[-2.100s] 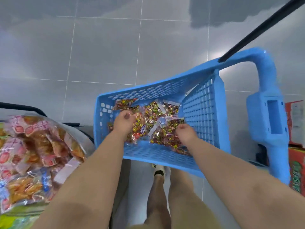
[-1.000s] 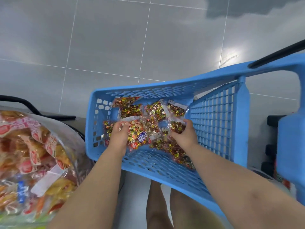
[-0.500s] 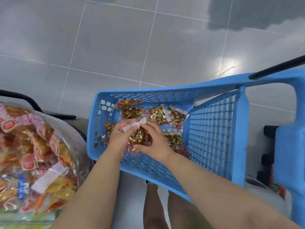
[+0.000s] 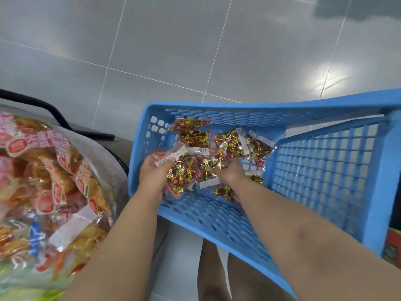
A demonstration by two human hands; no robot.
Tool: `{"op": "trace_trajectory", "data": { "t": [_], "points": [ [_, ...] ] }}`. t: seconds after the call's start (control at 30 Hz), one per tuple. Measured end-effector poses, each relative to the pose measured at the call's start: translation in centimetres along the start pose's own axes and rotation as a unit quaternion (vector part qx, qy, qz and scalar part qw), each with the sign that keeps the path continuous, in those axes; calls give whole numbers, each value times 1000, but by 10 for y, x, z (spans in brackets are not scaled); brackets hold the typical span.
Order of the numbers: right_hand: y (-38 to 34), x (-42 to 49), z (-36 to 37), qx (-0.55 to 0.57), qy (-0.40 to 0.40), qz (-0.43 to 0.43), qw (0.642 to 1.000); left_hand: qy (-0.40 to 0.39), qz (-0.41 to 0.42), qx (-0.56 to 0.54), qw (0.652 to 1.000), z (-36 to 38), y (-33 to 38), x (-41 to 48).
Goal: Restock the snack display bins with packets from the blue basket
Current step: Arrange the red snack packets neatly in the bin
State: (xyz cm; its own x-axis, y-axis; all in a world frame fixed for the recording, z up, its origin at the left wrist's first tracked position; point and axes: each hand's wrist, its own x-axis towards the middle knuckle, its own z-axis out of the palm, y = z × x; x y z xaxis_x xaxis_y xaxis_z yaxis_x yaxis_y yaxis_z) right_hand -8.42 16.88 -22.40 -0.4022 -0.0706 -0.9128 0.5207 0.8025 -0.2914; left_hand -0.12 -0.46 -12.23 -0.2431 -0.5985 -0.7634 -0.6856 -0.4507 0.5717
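Now | left hand (image 4: 153, 173) grips packets (image 4: 181, 171) | right hand (image 4: 231, 170) grip hidden | light, slippery film: likely best pinched at edge seals.

Right hand (image 4: 230, 173) partly under packets (image 4: 233, 144).

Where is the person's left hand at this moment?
Head view: the left hand is inside the blue basket near its left wall, gripping a bunch of packets; the right hand is just to its right.
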Motion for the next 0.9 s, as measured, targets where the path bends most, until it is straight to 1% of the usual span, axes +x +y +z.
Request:
{"op": "trace_trajectory", "data": {
  "t": [0.17,0.27,0.37,0.47,0.57,0.73,0.77,0.8,0.9],
  "points": [
    [3,-28,-19,35,-33,-22,999,-4,-12,2,1000,-6,6,-15],
    [7,-66,-44,13,-12,-24,1000,-12,-10,-1,1000,-14,17,-42],
    [4,-110,-70,25,8,-31,999,-1,-6,-39,999,-24,32,-78],
    [-11,-148,-86,49,16,-73,996,6,0,-99,995,-36,44,-109],
    [-41,-189,-88,106,18,-123,987,12,14,-148,989,-56,57,-135],
    [-101,-259,-62,160,26,-202,966,18,41,-221,974,-115,83,-173],
    [-113,-273,-52,174,13,-216,961,27,56,-239,969,-133,87,-180],
    [-124,-287,-40,199,-19,-225,954,41,73,-250,965,-151,90,-188],
    [-155,-329,9,293,-180,-225,912,87,120,-274,950,-215,88,-212]
  ]
}}
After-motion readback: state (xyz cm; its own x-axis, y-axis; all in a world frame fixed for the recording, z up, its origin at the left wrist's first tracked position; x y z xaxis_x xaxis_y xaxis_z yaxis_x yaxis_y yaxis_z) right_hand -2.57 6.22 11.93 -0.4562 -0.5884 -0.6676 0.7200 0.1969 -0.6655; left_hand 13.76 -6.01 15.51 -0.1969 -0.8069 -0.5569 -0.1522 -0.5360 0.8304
